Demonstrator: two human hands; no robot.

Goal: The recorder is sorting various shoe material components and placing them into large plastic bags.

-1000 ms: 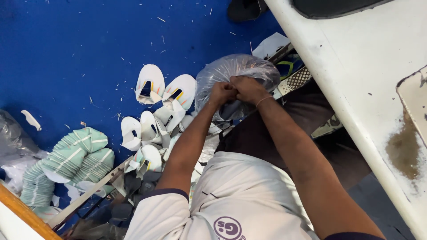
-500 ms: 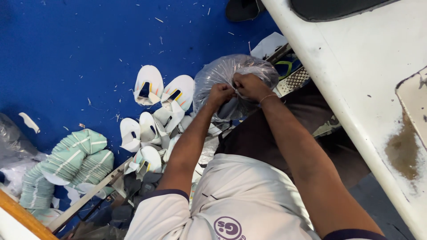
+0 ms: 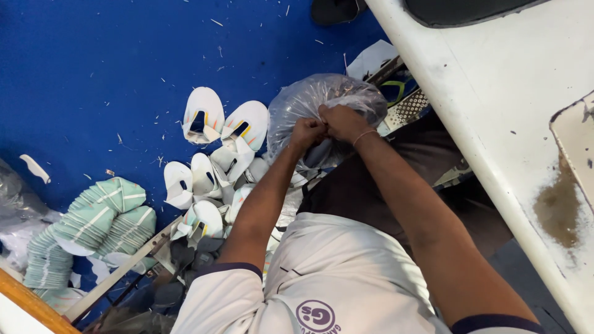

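Left hand [image 3: 307, 132] and right hand [image 3: 342, 122] clutch plastic bag [image 3: 309, 99] beside table edge [image 3: 433, 80].

Centre frame: left hand [image 3: 307, 133] and right hand [image 3: 344, 122] pinch the gathered top of a clear plastic bag [image 3: 303, 102]. White shoe uppers [image 3: 216, 148] left of it on blue floor [image 3: 93, 74]; green striped uppers [image 3: 93, 222] lower left; white table [image 3: 495, 93] right.

A blue floor [image 3: 93, 68] speckled with pale scraps fills the left, a worn white table [image 3: 495, 105] with a brown stain runs down the right, and a wooden edge [image 3: 28, 303] crosses the lower-left corner.
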